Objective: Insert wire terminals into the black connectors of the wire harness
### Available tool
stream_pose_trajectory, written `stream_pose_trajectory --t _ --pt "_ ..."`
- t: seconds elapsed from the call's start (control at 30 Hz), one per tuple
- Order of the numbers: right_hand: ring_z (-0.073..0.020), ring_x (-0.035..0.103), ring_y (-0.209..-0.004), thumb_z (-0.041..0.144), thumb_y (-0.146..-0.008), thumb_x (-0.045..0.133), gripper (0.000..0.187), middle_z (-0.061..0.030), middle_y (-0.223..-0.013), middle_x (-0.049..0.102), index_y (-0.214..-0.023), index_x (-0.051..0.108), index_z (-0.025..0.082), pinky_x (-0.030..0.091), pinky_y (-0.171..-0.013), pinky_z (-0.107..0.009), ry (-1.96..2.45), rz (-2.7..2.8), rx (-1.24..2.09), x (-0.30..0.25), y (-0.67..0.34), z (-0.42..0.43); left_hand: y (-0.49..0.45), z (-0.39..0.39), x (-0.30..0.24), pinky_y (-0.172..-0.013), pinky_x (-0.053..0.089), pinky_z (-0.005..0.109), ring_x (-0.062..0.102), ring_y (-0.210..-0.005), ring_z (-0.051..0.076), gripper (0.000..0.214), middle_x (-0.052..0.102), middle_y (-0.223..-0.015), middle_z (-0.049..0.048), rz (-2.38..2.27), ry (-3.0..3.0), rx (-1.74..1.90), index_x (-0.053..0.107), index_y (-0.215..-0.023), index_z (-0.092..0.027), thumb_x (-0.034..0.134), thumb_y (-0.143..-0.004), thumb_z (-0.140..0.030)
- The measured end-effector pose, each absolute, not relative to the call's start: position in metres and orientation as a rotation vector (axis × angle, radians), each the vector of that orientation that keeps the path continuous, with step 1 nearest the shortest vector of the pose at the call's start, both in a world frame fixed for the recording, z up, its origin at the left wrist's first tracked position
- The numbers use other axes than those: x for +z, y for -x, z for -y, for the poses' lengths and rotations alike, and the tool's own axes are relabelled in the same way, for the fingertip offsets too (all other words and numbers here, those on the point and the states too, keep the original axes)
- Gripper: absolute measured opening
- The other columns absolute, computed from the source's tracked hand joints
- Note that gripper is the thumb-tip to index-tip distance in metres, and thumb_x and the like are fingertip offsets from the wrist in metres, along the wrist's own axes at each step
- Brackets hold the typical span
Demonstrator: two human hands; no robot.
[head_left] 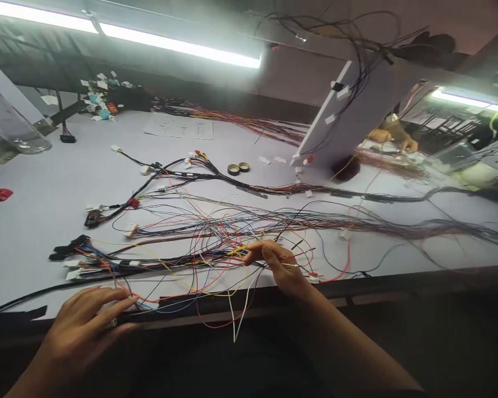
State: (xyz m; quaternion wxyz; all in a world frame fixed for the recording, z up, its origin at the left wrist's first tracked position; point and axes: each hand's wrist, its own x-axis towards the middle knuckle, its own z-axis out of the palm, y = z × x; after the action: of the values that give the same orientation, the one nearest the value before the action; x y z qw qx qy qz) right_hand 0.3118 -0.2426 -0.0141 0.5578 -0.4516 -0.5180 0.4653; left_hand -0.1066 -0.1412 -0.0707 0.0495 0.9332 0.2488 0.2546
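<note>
A person's right hand (286, 272) reaches into a tangle of thin coloured wires (238, 250) near the front edge of a pale bench (45, 177), thumb and fingers pinching several strands. The left hand's (83, 326) fingertips sit close together at red and blue wires (147, 300); whether they grip cannot be told. A white wire (234, 338) droops below and left of the right fingers. Beyond these fingers lie a black-wrapped harness (199, 176) and two tape rolls (233, 173); farther right, another person's hands (409, 145).

There are two foreground hands (89, 326) (284, 271), two tape rolls (233, 173) (244, 170) and one paper sheet (178, 127).
</note>
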Motion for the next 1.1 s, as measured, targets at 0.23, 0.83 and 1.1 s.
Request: stream_pose_trajectory --t 0.23,0.83,1.1 --pt "-0.0163 0.070 -0.081 0.036 -0.102 0.040 0.030 -0.0032 -0.081 0.069 -0.108 0.066 0.023 0.057 -0.080 -0.035 1.040 1.169 1.192 -0.012 -0.297 0.229 0.114 0.146 -0.025 -0.090 0.045 0.039 0.065 -0.084 0.018 0.012 0.070 -0.088 0.0009 -0.977 -2.777 0.852 0.066 -0.088 -0.025 0.060 -0.086 -0.015" --pt "-0.0289 0.045 -0.134 0.036 -0.098 0.048 0.030 -0.0121 -0.144 0.050 -0.121 0.063 0.023 0.035 -0.110 -0.051 1.120 2.474 0.260 -0.038 -0.186 0.186 0.109 0.084 -0.037 -0.112 0.021 0.052 0.053 -0.125 0.032 0.064 0.062 -0.132 0.0114 -0.908 -3.029 0.393 0.044 -0.143 -0.027 0.058 -0.087 -0.052" --pt "-0.0222 0.045 -0.132 0.036 -0.101 0.038 0.032 -0.0067 -0.146 0.049 -0.117 0.063 0.024 0.032 -0.110 -0.041 1.167 2.593 0.131 -0.035 -0.198 0.188 0.128 0.062 -0.065 -0.080 0.048 0.038 0.061 -0.088 0.024 0.054 0.066 -0.101 0.0029 -0.645 -2.866 0.670 0.047 -0.139 -0.047 0.055 -0.088 -0.030"
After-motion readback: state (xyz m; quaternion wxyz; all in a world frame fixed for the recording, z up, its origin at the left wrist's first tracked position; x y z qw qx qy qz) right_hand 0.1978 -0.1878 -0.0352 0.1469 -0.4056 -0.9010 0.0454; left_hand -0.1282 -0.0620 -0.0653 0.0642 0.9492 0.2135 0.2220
